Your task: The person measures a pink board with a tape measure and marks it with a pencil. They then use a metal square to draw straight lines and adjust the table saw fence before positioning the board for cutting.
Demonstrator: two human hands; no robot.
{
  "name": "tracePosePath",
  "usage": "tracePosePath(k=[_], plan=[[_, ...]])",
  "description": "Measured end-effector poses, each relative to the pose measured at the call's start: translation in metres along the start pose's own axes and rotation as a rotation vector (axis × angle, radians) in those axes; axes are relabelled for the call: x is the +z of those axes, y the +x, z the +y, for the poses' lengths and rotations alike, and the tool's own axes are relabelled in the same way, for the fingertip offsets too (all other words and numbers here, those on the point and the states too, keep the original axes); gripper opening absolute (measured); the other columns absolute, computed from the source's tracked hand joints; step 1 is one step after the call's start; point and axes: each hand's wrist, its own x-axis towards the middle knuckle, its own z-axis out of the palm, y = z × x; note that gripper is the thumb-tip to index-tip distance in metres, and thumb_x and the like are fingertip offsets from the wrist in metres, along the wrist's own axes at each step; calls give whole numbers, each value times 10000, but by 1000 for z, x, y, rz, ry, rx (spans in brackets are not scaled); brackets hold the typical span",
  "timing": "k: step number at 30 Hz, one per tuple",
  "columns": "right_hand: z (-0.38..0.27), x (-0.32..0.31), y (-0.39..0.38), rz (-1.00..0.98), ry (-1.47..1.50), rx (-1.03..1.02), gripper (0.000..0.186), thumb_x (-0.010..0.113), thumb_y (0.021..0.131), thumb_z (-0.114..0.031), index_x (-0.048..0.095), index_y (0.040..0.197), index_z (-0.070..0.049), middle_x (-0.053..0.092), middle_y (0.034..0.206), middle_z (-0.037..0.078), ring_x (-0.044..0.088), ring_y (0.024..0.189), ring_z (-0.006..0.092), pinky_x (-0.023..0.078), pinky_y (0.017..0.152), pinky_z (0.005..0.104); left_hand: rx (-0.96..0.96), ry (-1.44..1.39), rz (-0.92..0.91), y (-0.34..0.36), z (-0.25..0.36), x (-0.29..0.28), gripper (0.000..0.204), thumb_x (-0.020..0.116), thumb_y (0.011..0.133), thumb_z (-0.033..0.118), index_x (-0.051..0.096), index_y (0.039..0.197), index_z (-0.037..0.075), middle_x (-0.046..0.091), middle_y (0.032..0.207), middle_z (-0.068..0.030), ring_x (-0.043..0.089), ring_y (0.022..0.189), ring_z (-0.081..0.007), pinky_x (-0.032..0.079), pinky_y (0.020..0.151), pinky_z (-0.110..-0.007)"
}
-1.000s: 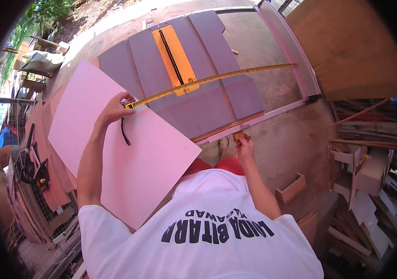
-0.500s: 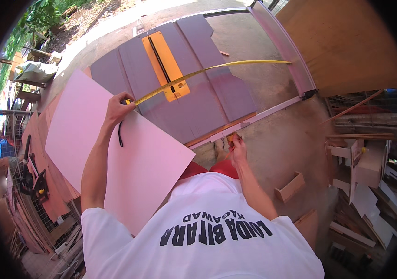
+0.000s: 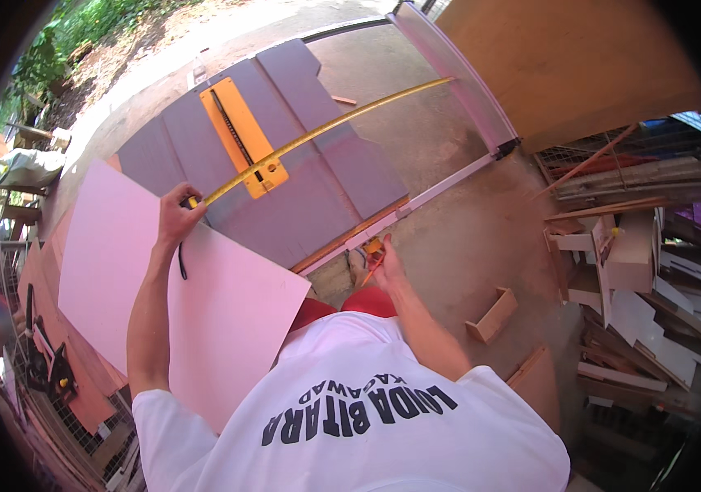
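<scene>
By the panel [image 3: 223, 295], the left hand [image 3: 176, 215] holds a tape measure [image 3: 194, 202].

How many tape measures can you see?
1: the yellow tape measure, its case in the left hand, its strip stretched over the saw table toward the pale fence. Others might be hidden in the scrap wood.

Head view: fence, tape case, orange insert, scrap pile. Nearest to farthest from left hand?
1. Tape case: in the left hand.
2. Orange insert: in the grey tabletop, ahead and right.
3. Fence: tabletop's far right.
4. Scrap pile: far right, beyond the fence.
</scene>
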Motion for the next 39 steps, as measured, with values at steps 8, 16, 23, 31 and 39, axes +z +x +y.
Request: tracePosePath(k=[8,16,23,31,39], plan=[[35,-11,16,48,-292,-314,482,481,1082,-528,602,980,-72,527,733,-19,465,610,78,368,537,252,-11,-41,-15,13,-3,12,224,729,719,147,658,842,-26,663,765,-103,612,699,-167,503,674,-311],[-4,-6,23,-80,27,334,547,342,1093,-567,566,914,-101,499,696,-10,401,527,91,286,444,256,59,-51,-2,22,3,29,219,731,715,140,657,836,-26,652,768,-97,604,707,-167,498,672,-315],[40,4,16,236,-507,-512,446,380,1119,-442,583,980,-70,561,755,15,509,579,120,381,490,281,42,-45,-35,34,5,38,204,726,731,125,668,866,-16,645,766,-72,582,693,-133,472,654,-296],[16,7,36,253,-216,-18,500,367,1082,-509,594,945,-85,529,694,18,472,498,132,317,420,310,70,-76,-15,39,6,45,215,726,723,143,650,834,-26,634,745,-93,575,681,-161,474,652,-313],[20,26,28,384,-314,-160,492,336,1070,-485,591,874,-113,549,674,14,443,473,121,302,401,290,19,-74,-43,42,2,45,218,718,723,151,640,819,-28,607,719,-86,547,665,-151,461,641,-308]])
